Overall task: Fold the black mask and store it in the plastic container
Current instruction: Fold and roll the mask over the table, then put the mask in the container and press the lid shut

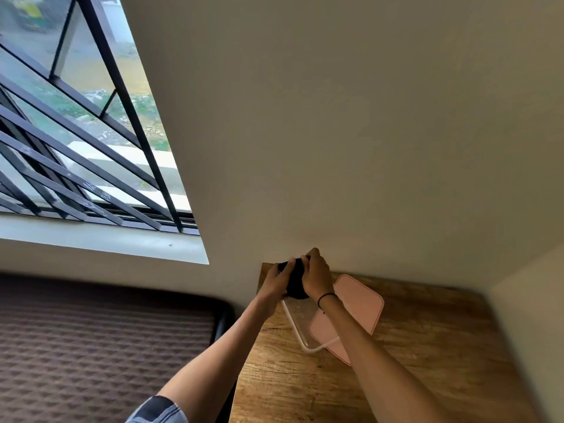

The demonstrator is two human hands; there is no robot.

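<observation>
Wood-grain worktop runs into a corner of plain beige wall, with a barred window to the left and a dark patterned mattress below it. Both hands meet at the far edge of the worktop, close against the wall. The left hand and right hand are each closed on the mask, a dark bunched mass pinched between them, so each grip is narrow and holding cloth. How many folds it has taken cannot be told; it reads as compact, with its longer run going roughly from the fingers down towards the wrists. The container, clear with a white rim, sits directly below and toward the person from the mask, its far end hidden under the hands. Its long axis angles from the hands down and to the right. A pink lid lies just right of it, overlapping its edge. The coming move is likely a short lowering into the tub, and both hands look equally near it.
</observation>
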